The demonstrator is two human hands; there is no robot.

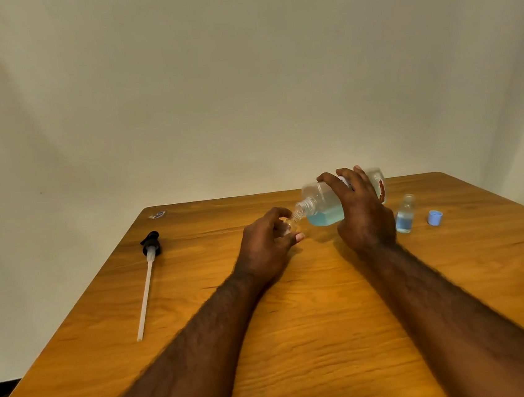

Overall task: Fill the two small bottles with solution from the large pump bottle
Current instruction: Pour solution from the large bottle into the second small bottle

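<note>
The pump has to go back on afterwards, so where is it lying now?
The pump lies on the left of the table in the head view, well left of the left hand, its black head toward the far edge.

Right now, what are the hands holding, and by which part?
The right hand grips the large bottle around its middle, tipped sideways. The left hand holds a small bottle by its body, mouth at the large bottle's neck.

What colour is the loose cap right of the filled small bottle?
Light blue cap, clearest in the head view.
</note>
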